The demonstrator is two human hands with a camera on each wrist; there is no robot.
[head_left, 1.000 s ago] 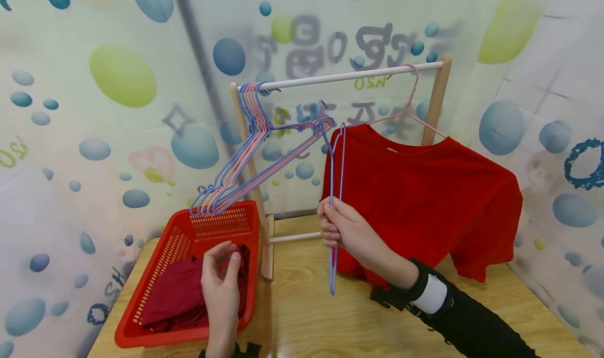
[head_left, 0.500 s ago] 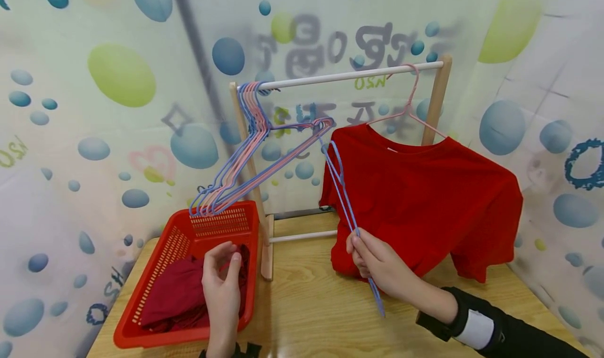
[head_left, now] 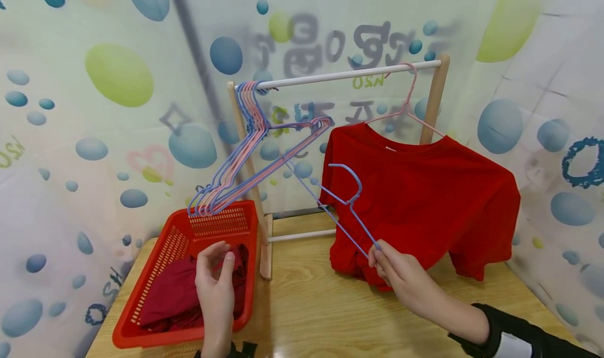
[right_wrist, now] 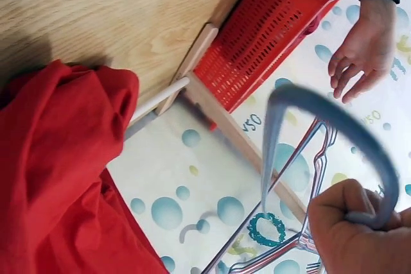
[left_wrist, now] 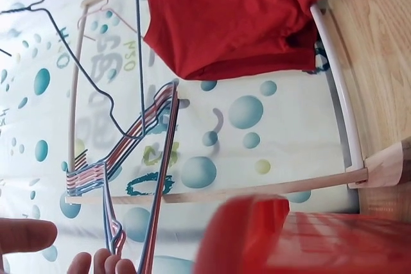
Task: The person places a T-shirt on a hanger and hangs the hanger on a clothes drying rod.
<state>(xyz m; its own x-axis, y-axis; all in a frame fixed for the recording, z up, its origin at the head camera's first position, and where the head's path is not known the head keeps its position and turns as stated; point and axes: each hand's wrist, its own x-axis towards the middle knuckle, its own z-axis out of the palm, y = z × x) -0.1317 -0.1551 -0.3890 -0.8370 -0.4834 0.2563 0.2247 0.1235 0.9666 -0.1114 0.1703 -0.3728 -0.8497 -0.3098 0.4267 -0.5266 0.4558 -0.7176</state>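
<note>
My right hand (head_left: 406, 277) pinches one end of a blue wire hanger (head_left: 360, 185), held in the air before the red T-shirt (head_left: 420, 190). The hook and far corner point away to the left. In the right wrist view, that hand's thumb and fingers (right_wrist: 359, 229) press round the hanger's bent end (right_wrist: 340, 117). My left hand (head_left: 216, 290) hovers over the red basket (head_left: 155, 340) with fingers loosely bent and nothing held. Dark red folded cloth (head_left: 172, 290) lies in the basket, partly hidden by that hand.
A rack with a white bar (head_left: 340, 77) and wooden posts stands on the wooden table (head_left: 306, 316). Several blue and pink hangers (head_left: 252, 125) hang at its left end. On the right, the T-shirt hangs from a pink hanger (head_left: 409, 93).
My right hand has moved right and toward the lower right with the blue hanger, which has turned from upright to slanting, its hook now facing left. My left hand has stayed nearly still.
</note>
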